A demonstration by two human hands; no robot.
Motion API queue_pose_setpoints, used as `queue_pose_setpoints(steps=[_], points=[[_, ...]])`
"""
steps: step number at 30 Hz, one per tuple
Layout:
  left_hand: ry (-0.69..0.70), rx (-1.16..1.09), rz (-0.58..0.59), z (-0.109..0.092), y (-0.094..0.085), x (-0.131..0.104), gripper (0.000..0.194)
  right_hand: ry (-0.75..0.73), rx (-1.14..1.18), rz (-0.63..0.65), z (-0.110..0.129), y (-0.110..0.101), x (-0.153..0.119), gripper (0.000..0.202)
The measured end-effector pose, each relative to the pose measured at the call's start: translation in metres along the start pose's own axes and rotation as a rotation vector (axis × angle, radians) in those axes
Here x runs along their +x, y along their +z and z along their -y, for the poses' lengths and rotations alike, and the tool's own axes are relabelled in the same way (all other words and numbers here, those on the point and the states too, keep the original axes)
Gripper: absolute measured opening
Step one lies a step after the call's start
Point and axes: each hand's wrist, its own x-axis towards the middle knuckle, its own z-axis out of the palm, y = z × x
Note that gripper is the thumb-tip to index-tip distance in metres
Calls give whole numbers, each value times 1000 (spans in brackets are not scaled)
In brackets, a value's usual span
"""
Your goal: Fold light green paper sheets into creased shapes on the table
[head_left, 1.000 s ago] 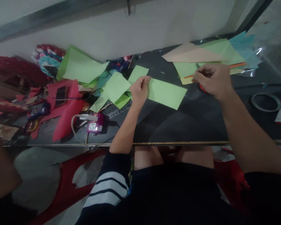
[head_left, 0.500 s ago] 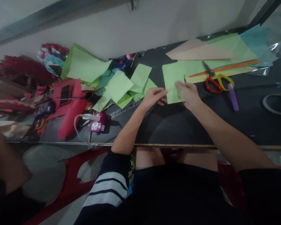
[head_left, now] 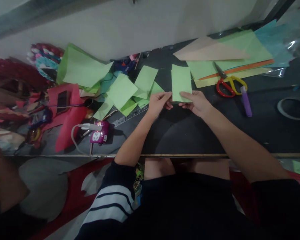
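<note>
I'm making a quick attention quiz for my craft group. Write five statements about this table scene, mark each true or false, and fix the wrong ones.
1. The right hand holds a light green paper. True.
2. The left hand is gripping the scissors. False: its fingertips are at the left edge of the light green paper.
3. The scissors have one red and one yellow handle. True.
4. The purple tube lies left of both hands. False: it lies to their right, beside the yellow handle.
5. A red sheet lies left of the purple socket block. True.
</note>
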Motion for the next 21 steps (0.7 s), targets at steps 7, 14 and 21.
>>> queue_pose_setpoints(steps=[7,14,21], points=[[-4,-45,28,3,-1,0,48,88,3,14,4,5,-7,16],[51,-4,88,6,-1,0,52,9,-50,48,-5,-1,0,20],[59,48,103,4,-2,-1,41,-98,-109,9,-9,-3,3,27]])
